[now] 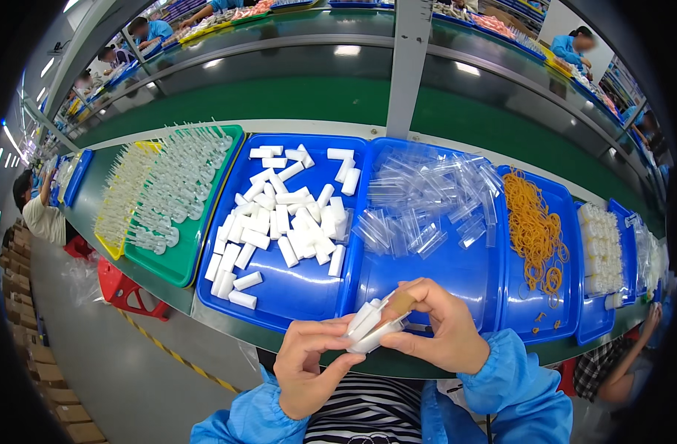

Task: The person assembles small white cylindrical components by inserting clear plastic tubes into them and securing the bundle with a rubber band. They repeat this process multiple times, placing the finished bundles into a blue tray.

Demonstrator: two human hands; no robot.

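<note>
holding a small bundle of white plastic blocks [368, 325] between both hands, i keep it just over the near edge of the table. my left hand [309, 366] pinches the bundle's low end with thumb and fingertips. my right hand [438, 325] curls around the other end, and its taped thumb presses on top. i think it works best to squeeze evenly from both ends so the blocks stay lined up and none slides out.

the blocks look smooth, hard and boxy. more lie loose in the wide blue plastic tray [279, 288] ahead. the next blue tray [457, 274] holds thin clear plastic sleeves [427, 200], shiny and see-through. orange rubber bands [534, 229] sit in a soft tangle to the right. a green tray [177, 270] on the left holds pale spiky parts.
</note>
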